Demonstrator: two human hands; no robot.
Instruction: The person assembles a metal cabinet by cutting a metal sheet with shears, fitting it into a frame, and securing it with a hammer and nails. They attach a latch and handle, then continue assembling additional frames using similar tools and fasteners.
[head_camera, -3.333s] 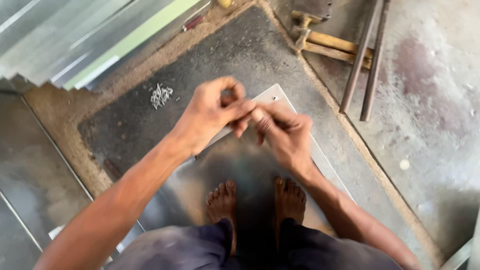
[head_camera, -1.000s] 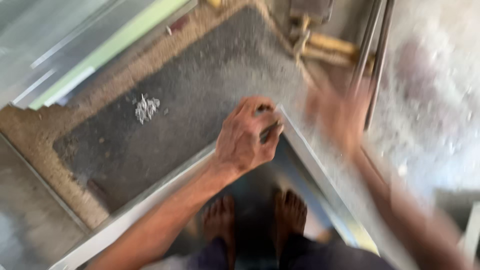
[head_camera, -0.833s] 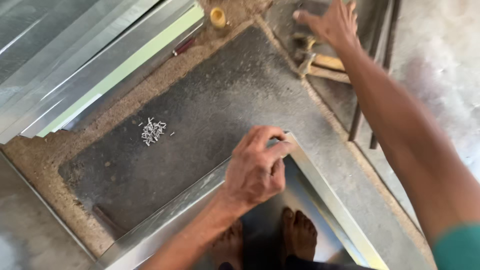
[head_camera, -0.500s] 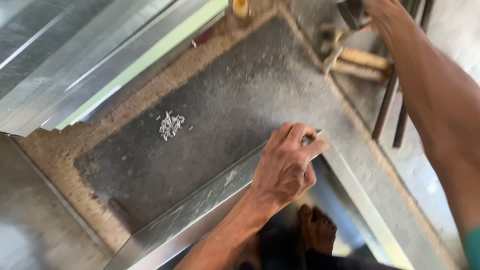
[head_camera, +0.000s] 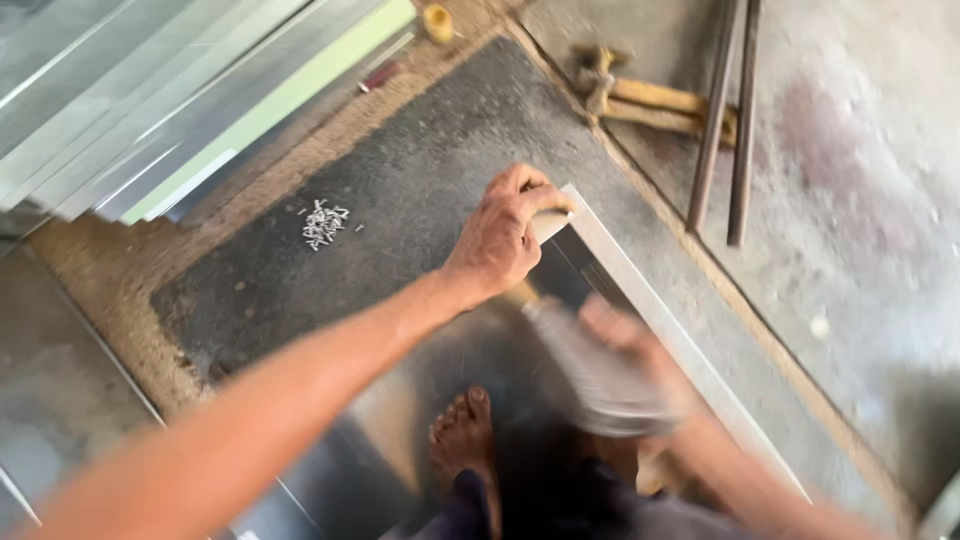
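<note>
— Where is the left hand (head_camera: 505, 235)?

— At the far corner of the metal sheet (head_camera: 640, 300), fingers curled down and pinched on that corner where the pale folded edge turns. It grips the sheet itself.

— And the sheet lies where?

— On the dark mat (head_camera: 400, 220) on the floor, running back toward the person's bare foot (head_camera: 462, 440), which stands on it. Its bright folded rim runs down to the right from the corner.

— The right hand (head_camera: 625, 335)?

— Blurred, just below and to the right of the left one, over the sheet. It seems wrapped around a grey, smeared tool (head_camera: 590, 365) with a yellowish end close to the left wrist (the blur is too strong to name the tool), so I cannot tell for sure how tightly it is closed.

— What else is around?

— A small heap of pale screws (head_camera: 322, 222) on the mat, well to the left of the held corner. Two hammers with wooden handles (head_camera: 640, 98) lie beyond the mat's far edge, next to two long rusty rods (head_camera: 725, 120) on the concrete floor (head_camera: 860, 200). Stacked metal panels (head_camera: 170, 100), one with a green edge, fill the upper left.
</note>
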